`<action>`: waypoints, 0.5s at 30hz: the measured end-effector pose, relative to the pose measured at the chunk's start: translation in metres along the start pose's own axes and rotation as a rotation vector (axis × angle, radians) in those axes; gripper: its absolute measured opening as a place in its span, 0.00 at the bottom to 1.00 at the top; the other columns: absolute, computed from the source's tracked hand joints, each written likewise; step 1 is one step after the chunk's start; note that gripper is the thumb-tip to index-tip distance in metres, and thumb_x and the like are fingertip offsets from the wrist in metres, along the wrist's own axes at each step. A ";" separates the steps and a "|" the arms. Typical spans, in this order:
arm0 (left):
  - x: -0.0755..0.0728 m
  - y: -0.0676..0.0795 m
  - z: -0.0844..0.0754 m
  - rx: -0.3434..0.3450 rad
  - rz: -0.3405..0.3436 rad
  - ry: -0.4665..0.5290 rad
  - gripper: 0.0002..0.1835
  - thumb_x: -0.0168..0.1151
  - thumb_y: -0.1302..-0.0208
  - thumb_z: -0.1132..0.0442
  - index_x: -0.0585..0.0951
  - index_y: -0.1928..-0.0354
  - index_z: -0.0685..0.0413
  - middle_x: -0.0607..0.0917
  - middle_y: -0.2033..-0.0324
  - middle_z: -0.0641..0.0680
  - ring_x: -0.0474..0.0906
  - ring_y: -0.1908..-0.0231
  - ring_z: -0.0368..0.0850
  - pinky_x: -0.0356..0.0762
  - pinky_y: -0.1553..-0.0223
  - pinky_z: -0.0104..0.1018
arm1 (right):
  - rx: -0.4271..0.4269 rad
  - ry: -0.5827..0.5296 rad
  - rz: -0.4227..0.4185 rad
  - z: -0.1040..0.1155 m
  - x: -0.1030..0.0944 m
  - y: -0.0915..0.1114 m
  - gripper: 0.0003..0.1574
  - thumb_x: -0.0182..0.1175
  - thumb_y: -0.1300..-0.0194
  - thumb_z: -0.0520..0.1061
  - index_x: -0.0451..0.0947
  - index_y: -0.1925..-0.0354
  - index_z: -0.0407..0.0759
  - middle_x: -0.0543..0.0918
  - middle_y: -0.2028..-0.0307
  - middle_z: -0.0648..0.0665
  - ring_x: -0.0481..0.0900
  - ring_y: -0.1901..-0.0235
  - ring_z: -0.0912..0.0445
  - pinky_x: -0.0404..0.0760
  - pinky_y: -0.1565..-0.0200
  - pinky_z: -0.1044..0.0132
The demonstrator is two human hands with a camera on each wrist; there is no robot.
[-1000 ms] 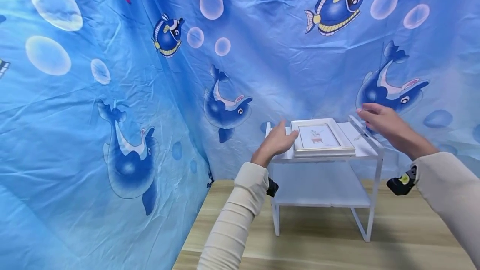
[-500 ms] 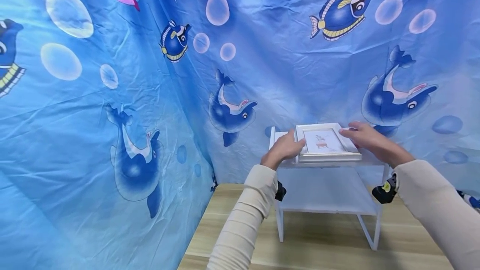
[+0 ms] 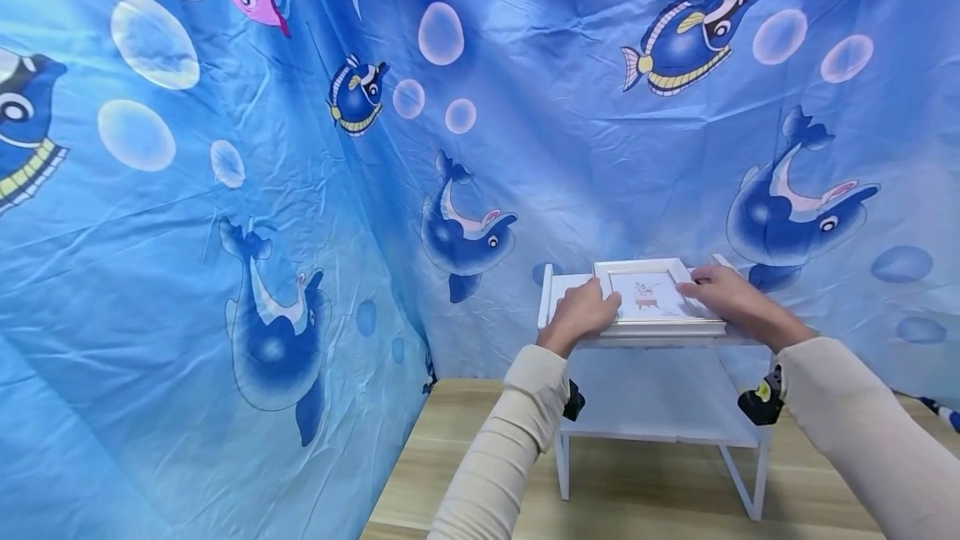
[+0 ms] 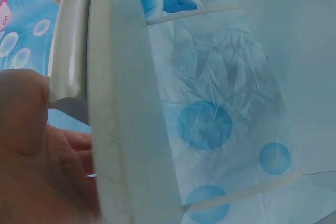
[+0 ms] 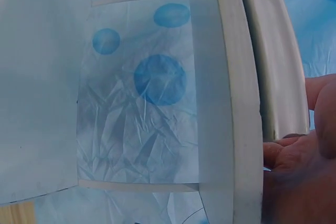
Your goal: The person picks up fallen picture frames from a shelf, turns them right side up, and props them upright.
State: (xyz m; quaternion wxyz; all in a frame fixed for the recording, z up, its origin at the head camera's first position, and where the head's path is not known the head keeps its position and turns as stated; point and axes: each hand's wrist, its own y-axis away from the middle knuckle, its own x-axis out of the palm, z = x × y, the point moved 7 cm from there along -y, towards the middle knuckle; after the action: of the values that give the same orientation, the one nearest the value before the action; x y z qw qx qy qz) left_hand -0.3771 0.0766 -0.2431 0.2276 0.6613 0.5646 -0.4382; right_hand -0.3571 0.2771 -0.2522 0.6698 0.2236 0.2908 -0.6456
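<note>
A white picture frame (image 3: 664, 328) with a small drawing of a potted plant lies face up on top of a white two-level side table (image 3: 566, 286). My left hand (image 3: 583, 312) grips its left side, the thumb on the upper face. On the opposite side my right hand (image 3: 733, 300) holds it in the same way. In the left wrist view the frame's edge (image 4: 72, 40) sits between thumb and fingers, close to the tabletop edge. The right wrist view has the other end of the frame (image 5: 278, 61), with the right fingers partly hidden beneath it.
The table's lower shelf (image 3: 645, 398) and thin metal legs (image 3: 564, 465) stand on a wood-look floor (image 3: 465, 432). A blue sea-print curtain (image 3: 600, 157) hangs close behind the table and along the left side. Raised rails (image 3: 546, 294) flank the tabletop.
My right hand has come in from above the table's right rail and now holds the frame's right side. The left hand has closed onto its left side. The camera view has tilted slightly upward.
</note>
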 end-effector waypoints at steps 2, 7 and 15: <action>0.000 -0.002 0.000 0.010 -0.025 -0.032 0.18 0.45 0.24 0.48 0.78 0.54 0.53 0.76 0.74 0.51 0.70 0.73 0.46 0.68 0.67 0.37 | -0.001 0.011 -0.009 0.000 0.000 -0.001 0.44 0.44 0.23 0.53 0.47 0.29 0.19 0.56 0.33 0.18 0.68 0.44 0.35 0.71 0.43 0.42; 0.000 -0.008 -0.001 0.005 -0.061 -0.067 0.18 0.45 0.25 0.50 0.73 0.73 0.50 0.74 0.76 0.51 0.70 0.70 0.46 0.67 0.64 0.37 | -0.012 0.032 -0.037 -0.001 0.000 -0.004 0.39 0.44 0.24 0.46 0.48 0.29 0.19 0.53 0.31 0.17 0.64 0.39 0.32 0.66 0.39 0.38; 0.002 -0.013 -0.001 -0.045 -0.102 -0.065 0.20 0.49 0.27 0.52 0.74 0.77 0.52 0.74 0.74 0.52 0.68 0.67 0.47 0.66 0.66 0.37 | -0.009 0.040 -0.062 -0.001 0.002 -0.007 0.37 0.41 0.28 0.40 0.47 0.30 0.17 0.53 0.31 0.17 0.63 0.38 0.31 0.67 0.39 0.37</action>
State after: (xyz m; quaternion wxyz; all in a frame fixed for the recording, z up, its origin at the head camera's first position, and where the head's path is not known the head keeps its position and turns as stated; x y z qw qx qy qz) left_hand -0.3892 0.0815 -0.2415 0.2379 0.6120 0.5994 -0.4577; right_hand -0.3643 0.2759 -0.2537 0.6445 0.2244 0.3138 -0.6601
